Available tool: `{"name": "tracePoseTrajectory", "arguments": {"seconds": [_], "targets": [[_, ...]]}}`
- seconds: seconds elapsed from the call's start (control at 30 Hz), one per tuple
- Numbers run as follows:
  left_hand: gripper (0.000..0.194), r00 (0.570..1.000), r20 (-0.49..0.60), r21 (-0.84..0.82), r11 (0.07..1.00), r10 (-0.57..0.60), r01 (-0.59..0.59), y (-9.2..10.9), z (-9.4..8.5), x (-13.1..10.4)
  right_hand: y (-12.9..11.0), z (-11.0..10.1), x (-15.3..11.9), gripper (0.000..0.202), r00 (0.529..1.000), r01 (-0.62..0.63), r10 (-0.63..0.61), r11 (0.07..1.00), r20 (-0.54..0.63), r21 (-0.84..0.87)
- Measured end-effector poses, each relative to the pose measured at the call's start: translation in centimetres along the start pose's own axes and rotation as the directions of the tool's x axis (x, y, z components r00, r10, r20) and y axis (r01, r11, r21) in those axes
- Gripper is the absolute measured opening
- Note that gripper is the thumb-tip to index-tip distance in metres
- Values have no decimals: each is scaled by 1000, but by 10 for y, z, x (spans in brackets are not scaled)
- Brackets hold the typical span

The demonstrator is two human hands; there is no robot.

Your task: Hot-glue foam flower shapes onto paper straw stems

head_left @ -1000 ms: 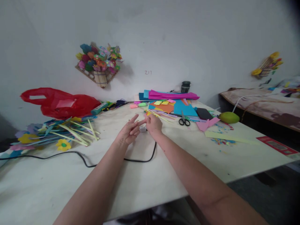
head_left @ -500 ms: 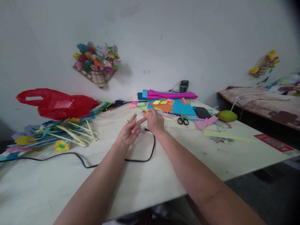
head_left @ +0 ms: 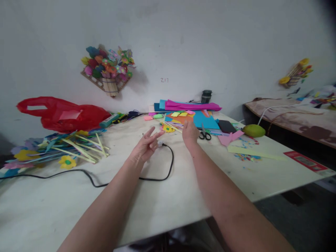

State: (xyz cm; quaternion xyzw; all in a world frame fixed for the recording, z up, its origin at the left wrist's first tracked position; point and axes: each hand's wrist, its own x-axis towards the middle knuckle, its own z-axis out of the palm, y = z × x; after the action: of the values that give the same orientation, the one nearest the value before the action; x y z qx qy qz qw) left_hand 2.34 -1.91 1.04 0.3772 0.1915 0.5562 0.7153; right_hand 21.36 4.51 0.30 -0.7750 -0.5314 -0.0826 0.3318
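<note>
Flower (head_left: 168, 129) with rounded yellow petals lies just beyond the outstretched fingertips of the left hand (head_left: 146, 145), between them and the right hand (head_left: 190, 133); its centre is too small to read. Beside it, 1 pale strip (head_left: 176, 129) slants from far left to near right, towards the right hand; whether the 2 join is unclear. Left digits spread, some curled; right fingers curl out of sight, so I cannot tell whether they pinch anything
</note>
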Motion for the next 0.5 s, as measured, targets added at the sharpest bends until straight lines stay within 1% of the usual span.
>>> {"name": "tracePoseTrajectory", "arguments": {"seconds": [0.07, 0.17, 0.23, 0.37, 0.43, 0.5], "targets": [[50, 998, -68, 53, 999, -7, 11, -3, -1, 4, 6, -1, 3, 49, 1000, -20, 20, 1000, 25, 1], [49, 992, -128, 115, 993, 14, 1, -3, -3, 7, 11, -2, 5, 49, 998, -16, 16, 1000, 55, 3], [44, 991, -134, 138, 990, 26, -8, -2, -4, 7, 13, -2, 6, 42, 995, -20, 19, 1000, 94, 8], [33, 992, -126, 131, 991, 19, -3, -1, -5, 6, 16, 3, 9, 31, 974, -31, 27, 999, 224, 15], [31, 993, -120, 130, 992, 14, 2, -2, -6, 6, 18, 8, 9, 29, 962, -15, 14, 1000, 273, -2], [33, 993, -121, 148, 989, 15, 3, -3, -6, 6, 20, 13, 9, 28, 956, 33, -20, 999, 292, -40]]}}
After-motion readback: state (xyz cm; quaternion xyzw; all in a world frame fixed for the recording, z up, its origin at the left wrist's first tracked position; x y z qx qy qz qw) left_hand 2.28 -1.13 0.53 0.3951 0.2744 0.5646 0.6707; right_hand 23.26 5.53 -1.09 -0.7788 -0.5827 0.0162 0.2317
